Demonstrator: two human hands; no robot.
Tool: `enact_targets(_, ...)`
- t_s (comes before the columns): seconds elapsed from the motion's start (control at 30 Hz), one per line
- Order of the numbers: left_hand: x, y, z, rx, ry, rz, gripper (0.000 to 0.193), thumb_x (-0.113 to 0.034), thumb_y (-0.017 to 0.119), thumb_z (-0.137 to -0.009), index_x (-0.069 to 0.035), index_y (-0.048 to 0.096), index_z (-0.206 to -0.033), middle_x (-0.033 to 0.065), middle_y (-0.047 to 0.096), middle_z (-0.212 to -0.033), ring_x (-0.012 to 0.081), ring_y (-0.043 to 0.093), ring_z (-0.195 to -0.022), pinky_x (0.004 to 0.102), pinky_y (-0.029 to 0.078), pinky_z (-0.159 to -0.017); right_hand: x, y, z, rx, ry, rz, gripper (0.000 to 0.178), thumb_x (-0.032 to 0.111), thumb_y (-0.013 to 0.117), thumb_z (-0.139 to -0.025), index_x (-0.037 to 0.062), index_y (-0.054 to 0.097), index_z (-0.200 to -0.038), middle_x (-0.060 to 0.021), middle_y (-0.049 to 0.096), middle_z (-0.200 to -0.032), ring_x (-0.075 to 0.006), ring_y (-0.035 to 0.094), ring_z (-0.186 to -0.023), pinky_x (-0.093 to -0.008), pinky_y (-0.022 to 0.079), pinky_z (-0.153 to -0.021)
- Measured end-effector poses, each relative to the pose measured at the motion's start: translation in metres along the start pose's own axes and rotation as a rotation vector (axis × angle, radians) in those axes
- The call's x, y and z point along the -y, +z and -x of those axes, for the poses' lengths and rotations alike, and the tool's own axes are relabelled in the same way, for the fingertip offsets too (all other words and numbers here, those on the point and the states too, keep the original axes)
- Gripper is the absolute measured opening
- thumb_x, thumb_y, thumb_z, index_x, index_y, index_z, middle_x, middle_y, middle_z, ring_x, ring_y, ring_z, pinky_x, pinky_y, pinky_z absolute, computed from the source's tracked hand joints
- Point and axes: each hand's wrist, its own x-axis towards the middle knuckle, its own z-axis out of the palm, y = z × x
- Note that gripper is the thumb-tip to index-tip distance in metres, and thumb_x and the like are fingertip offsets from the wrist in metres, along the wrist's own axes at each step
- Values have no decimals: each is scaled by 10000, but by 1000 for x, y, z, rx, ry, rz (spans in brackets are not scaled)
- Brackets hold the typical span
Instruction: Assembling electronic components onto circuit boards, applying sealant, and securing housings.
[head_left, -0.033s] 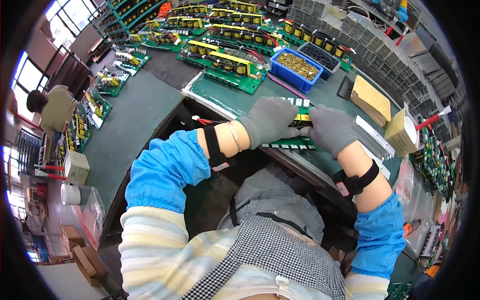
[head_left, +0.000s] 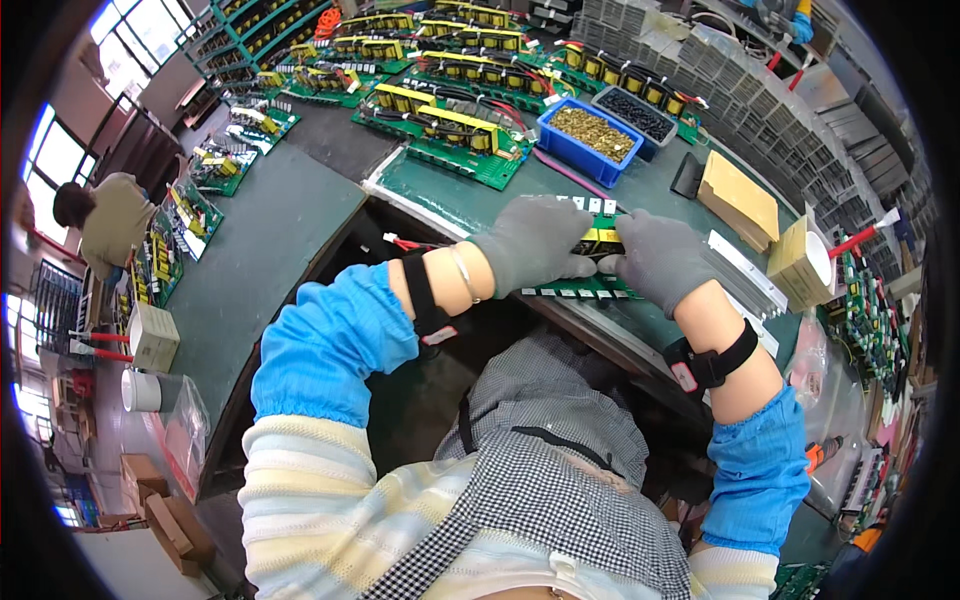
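Since the earlier frame little is shifting: the left hand (head_left: 535, 240) is drawing very slightly leftward, and the right hand (head_left: 660, 258) is staying almost where it was.

A green circuit board (head_left: 592, 284) is lying right of centre in the frame, at the near edge of the table, partly hidden by the hands. Across its middle a yellow component (head_left: 606, 236) is showing between the gloves, and small white pieces (head_left: 595, 205) are lining its upper and lower edges.

Both forearms are rising from the bottom of the frame in blue sleeve covers (head_left: 330, 340), black straps are circling the wrists, and the hands, in grey gloves, are bending inward. They are meeting over the board from either side, thumbs just beside each other; fingers are hiding behind the gloves, so I cannot tell how firmly they are gripping.

The dark green worktable (head_left: 450, 185) is spreading behind. Grey stacks (head_left: 770, 110) are filling the upper right, and finished-looking boards (head_left: 455, 140) are crowding the upper centre. Another person (head_left: 118, 222) is sitting or standing at far left. Near upper centre, a blue bin (head_left: 577, 163) is holding brass-coloured bits.
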Motion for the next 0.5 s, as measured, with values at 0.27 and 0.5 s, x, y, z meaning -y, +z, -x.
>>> enact_targets(0.27, 19, 1, 40, -151, -32, 34, 529, -383, 738, -778, -72, 557, -1166, 134, 601, -1006, 334, 612, -958, 431, 503, -822, -18, -4, 23, -105, -46, -151, 411, 375, 661, -870, 83, 620, -1156, -141, 649, -1039, -334, 644, -980, -431, 514, -833)
enact_targets(0.5, 25, 4, 36, -197, 18, -14, 463, -402, 746, -771, -84, 557, -1049, 113, 588, -952, 313, 620, -924, 423, 510, -766, -15, 0, 29, -94, 41, -173, 406, 381, 629, -896, 87, 617, -1176, -141, 659, -1045, -335, 648, -972, -434, 516, -827)
